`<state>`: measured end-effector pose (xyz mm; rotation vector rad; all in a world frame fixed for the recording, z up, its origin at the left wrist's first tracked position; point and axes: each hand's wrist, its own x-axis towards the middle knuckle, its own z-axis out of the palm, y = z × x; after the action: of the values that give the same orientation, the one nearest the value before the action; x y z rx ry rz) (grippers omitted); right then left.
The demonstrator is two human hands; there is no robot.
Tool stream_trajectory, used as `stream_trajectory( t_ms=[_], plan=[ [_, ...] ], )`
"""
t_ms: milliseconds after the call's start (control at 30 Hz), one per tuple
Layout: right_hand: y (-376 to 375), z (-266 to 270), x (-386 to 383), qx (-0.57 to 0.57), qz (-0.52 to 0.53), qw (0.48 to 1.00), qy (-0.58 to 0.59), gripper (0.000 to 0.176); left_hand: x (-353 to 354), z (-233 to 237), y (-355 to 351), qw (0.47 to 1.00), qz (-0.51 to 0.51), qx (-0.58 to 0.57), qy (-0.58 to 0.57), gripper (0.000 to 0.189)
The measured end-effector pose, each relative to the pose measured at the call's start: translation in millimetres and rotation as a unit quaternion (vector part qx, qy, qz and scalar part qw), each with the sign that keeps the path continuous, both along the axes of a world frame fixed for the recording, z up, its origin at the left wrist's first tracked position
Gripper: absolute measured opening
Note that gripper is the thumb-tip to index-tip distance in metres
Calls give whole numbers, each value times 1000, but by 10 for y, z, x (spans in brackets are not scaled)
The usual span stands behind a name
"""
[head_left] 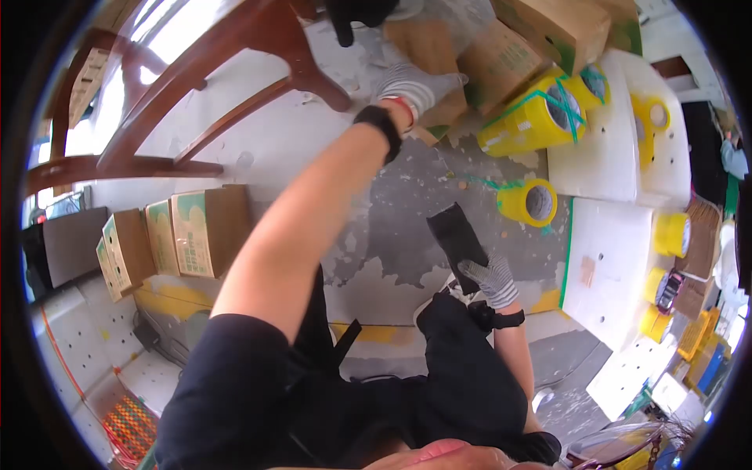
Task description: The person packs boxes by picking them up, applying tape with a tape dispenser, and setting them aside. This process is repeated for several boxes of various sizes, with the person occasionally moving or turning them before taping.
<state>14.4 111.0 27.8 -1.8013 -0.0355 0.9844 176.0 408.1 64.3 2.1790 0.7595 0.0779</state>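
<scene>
Above a grey floor with worn, flaking paint (392, 215), a seated person in black reaches out with both gloved hands. The right hand (491, 282), in a grey glove with a striped cuff, is closed on the near end of a flat black oblong piece (453, 235), which slants away over the floor just above a shoe. The left hand (411, 84), in a grey-and-white striped glove, stretches far forward over a brown cardboard box (423, 47); its fingers look extended to the right, but I cannot tell how far they are spread or whether they grip the cardboard. Just beside that hand lie more cardboard boxes (501, 66), and next to them a stack of yellow tape rolls (525, 125) bound with green tape. A single yellow tape roll (529, 202) sits on the floor between this stack and the right hand, near a white foam box (607, 266). A brown wooden chair (270, 31) stands at the left.
</scene>
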Motion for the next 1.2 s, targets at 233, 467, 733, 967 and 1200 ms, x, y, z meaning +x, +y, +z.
stream_trajectory(
  t_ms=[233,467,733,967,1200],
  plan=[
    [-292,109,-39,6,-17,1000,-9,45,-23,-83,-247,972,-65,166,150,117],
    [-527,104,-160,153,-71,986,-17,53,-1943,-20,-550,974,-135,156,92,96],
    [-449,-35,-154,33,119,991,-44,62,-2471,-577,-596,992,-105,52,-50,72],
    [-64,27,-8,74,177,978,-75,49,-2297,-322,-403,821,-60,-561,84,30],
    [333,52,163,57,276,955,-91,49,-2468,-352,-220,791,143,-591,72,22]
  ],
)
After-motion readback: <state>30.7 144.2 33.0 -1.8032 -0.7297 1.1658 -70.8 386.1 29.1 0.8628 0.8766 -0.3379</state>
